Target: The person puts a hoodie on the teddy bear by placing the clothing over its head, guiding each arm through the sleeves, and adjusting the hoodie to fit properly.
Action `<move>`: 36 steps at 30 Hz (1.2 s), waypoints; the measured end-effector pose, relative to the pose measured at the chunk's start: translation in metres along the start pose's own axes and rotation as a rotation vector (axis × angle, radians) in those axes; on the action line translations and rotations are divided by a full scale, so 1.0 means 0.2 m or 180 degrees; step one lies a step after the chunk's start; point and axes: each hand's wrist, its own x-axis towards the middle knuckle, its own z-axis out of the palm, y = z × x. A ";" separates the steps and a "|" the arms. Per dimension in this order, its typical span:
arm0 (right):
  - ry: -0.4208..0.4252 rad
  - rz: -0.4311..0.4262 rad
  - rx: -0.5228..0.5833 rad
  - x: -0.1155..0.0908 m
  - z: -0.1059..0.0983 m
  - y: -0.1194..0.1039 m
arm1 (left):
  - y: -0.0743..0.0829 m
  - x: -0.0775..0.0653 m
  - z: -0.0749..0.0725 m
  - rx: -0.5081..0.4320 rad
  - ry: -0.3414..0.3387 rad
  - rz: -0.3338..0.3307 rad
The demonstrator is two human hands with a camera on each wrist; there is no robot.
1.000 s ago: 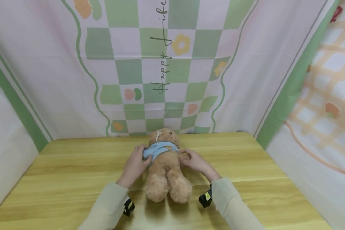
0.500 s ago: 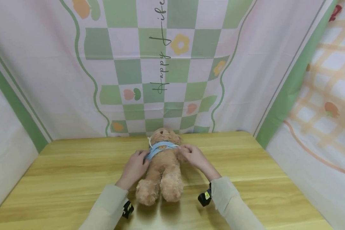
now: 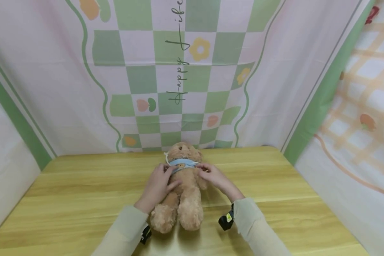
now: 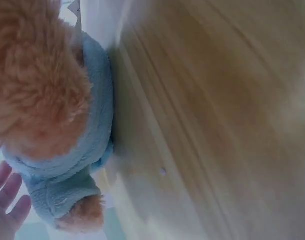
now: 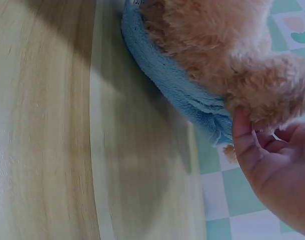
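A light-brown teddy bear (image 3: 185, 185) lies on its back on the wooden table, head toward the rear wall. Its blue shirt (image 3: 188, 163) is bunched high across the chest, leaving the belly bare. In the left wrist view, a blue sleeve (image 4: 67, 192) covers one arm with the paw showing; the other arm (image 5: 272, 87) is bare in the right wrist view. My left hand (image 3: 156, 183) rests over the bear's side, fingers at the shirt and thumb on the belly. My right hand (image 3: 214, 177) pinches the shirt's edge beside the bare arm; its fingertips are partly hidden there.
The wooden table (image 3: 83, 199) extends to both sides of the bear. A green-and-white checkered cloth (image 3: 169, 81) hangs directly behind the table's rear edge, with cloth walls at left and right. A black wrist camera (image 3: 226, 221) sits under the right cuff.
The bear has shifted left and turned slightly, its legs swinging left. My left hand has moved inward over its side. My right hand rose to the shirt's edge, then stayed near there.
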 end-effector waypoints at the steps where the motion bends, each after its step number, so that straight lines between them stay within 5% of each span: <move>1: -0.0038 0.0009 0.0004 0.00 0.00 0.00 | 0.00 0.00 0.00 0.0054 0.0014 0.0056; 5: -0.0184 -0.0017 0.0004 0.01 0.00 0.01 | 0.00 0.00 0.01 0.0119 -0.0027 0.0172; 11: -0.0404 0.0030 0.0100 0.01 -0.02 0.03 | 0.01 0.01 -0.02 -0.0062 -0.0269 0.0068; 18: -0.1247 -0.0142 0.1153 0.01 -0.06 0.09 | 0.03 0.01 -0.02 -0.0204 -0.0345 -0.0176; 23: -0.0928 -0.0190 0.0769 0.01 -0.03 0.08 | 0.05 0.00 -0.02 -0.0227 -0.0282 -0.0201; 31: -0.0315 0.0153 0.0328 0.01 0.03 0.02 | 0.05 -0.01 -0.01 -0.0176 -0.0188 -0.0097; 36: -0.0058 0.0011 0.0165 0.00 0.05 0.01 | 0.04 -0.02 0.00 -0.0161 -0.0196 -0.0030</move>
